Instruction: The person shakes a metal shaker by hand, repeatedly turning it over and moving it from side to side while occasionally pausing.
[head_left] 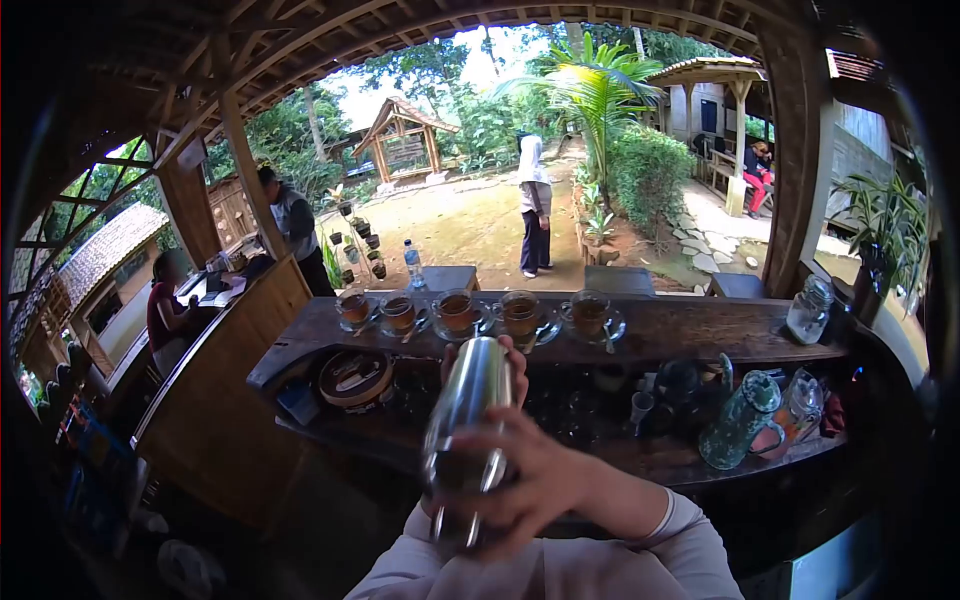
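A shiny stainless-steel shaker (468, 385) is tilted in front of my chest, between both hands. My right hand (525, 470), slightly blurred, wraps around its lower half from the right. Behind the upper end, my left hand (516, 368) grips it, with fingertips showing on the right side and most of the hand hidden. Beyond the shaker, several glass cups of brown tea stand in a row on saucers along the wooden counter (690, 335); one cup of tea (520, 315) is just past its top. A spoon (608, 340) rests on the rightmost saucer.
On the lower shelf are a round brown container (356, 380) and a green speckled enamel pitcher (740, 420). A glass jar (810, 310) and a water bottle (413, 265) stand on the counter. One person (535, 205) stands outside; others are at left and far right.
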